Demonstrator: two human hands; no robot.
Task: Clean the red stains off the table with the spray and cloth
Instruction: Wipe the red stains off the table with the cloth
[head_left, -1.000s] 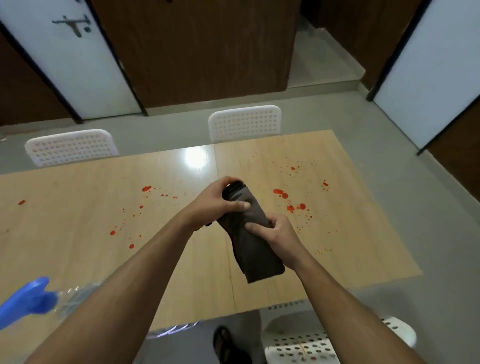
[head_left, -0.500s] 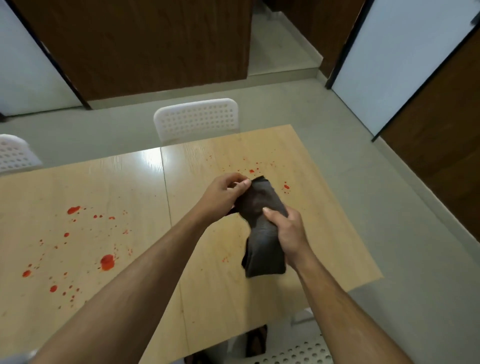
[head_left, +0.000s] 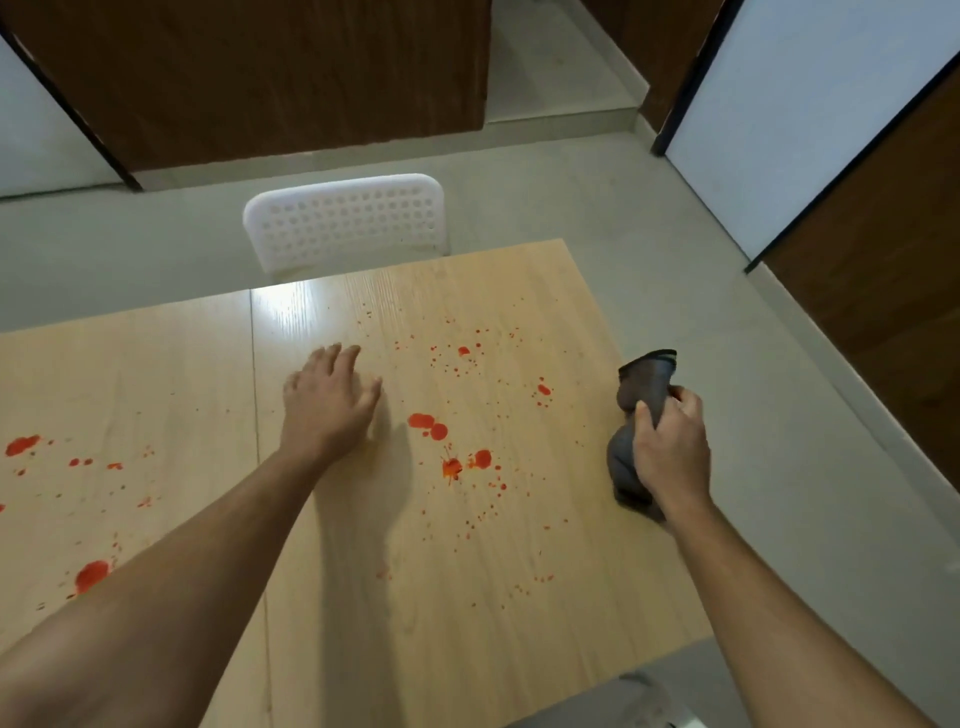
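at the worktop's (head_left: 467, 623) right edge, the right hand (head_left: 670, 452) grips a bunched dark grey cloth (head_left: 641, 384), its lower part hidden; left hand (head_left: 327, 405) spread flat beside scattered red stains (head_left: 428, 423).

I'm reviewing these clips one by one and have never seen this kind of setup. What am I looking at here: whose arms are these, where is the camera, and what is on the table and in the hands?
There is no machine: a person wears one wide-angle camera on the head, looking forward and down at their own bare arms. The left hand is open, fingers spread, low over the light wooden table; whether it touches is unclear. The right hand grips a bunched dark grey cloth at the table's right edge. Red stains, blobs and fine spatter, lie across the tabletop between and beside the arms. A white perforated plastic chair stands at the far side. No spray bottle is in view.
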